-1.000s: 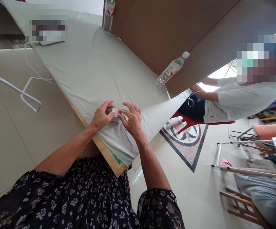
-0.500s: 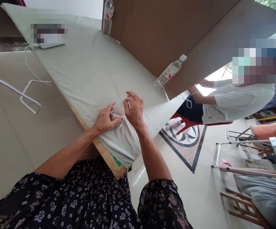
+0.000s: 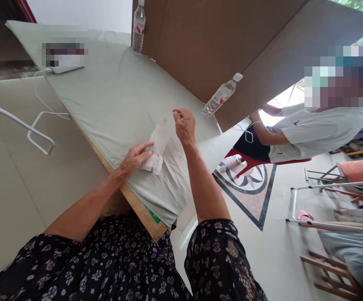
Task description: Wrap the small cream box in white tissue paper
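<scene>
A crumpled, thin, whitish translucent sheet (image 3: 161,142), perhaps plastic film, lies over the cloth near the table's corner. My left hand (image 3: 135,158) has its lower part gripped between thumb and fingers. To the right and a little farther up, my right hand (image 3: 186,126) hovers over the cloth with its fingers curled and pressed together. Whether anything is pinched in those fingertips I cannot make out. The sheet's upper end reaches toward that hand, and its edge there is hard to see.
A pale grey-green cloth (image 3: 106,100) covers the table. Two water bottles, one near (image 3: 222,96) and one far (image 3: 139,29), stand against a brown cardboard panel (image 3: 194,46). A white device (image 3: 67,65) with a cable lies at the far left. A person in a white shirt (image 3: 325,129) sits to the right.
My right hand has moved up and right, its fingers closing together. The whitish sheet is now stretched out and more visible beside my left hand, which stays near the same spot.
</scene>
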`<state>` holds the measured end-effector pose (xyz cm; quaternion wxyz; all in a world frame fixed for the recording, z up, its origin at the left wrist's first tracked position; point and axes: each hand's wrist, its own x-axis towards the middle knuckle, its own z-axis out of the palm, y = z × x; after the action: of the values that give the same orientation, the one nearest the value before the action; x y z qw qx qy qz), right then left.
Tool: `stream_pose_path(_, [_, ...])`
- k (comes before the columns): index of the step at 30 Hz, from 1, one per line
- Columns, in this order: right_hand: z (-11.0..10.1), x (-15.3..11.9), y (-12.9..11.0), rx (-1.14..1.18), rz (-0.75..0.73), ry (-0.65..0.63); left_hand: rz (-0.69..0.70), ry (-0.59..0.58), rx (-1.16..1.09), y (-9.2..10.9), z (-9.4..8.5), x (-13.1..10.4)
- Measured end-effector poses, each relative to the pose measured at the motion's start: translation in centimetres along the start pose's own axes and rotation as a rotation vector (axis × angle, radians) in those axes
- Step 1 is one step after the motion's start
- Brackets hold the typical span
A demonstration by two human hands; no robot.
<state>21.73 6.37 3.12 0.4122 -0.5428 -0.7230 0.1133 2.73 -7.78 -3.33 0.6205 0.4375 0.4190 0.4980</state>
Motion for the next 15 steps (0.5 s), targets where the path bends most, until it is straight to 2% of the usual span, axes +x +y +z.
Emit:
stream_pose_path(2, [-0.9,-2.4,-1.0,0.052,0.074,0.062,-0.037,0.012,-0.059,0.1,0.1,0.0])
stream_pose_path(3, [-1.3,-3.9,-1.6,0.075,0.104,0.047,-0.032,0.014,-0.079,0.2,0.2,0.0])
stream_pose_path(6, [-1.5,-8.3,-3.3,0.065,0.142,-0.190,0.011,0.019,-0.162,0.2,0.4,0.1])
stream_pose_path(9, [-0.2,-10.8,-4.0,-0.028,0.163,-0.279,0.025,0.018,-0.223,0.1,0.4,0.2])
stream_pose_path(12, [1.0,-11.1,-3.1,0.041,0.242,-0.187,0.053,0.052,-0.205,0.0,0.1,0.4])
stream_pose_path(15, [1.2,-11.0,-1.3,0.334,0.354,-0.014,0.075,0.134,-0.170,0.1,-0.3,0.9])
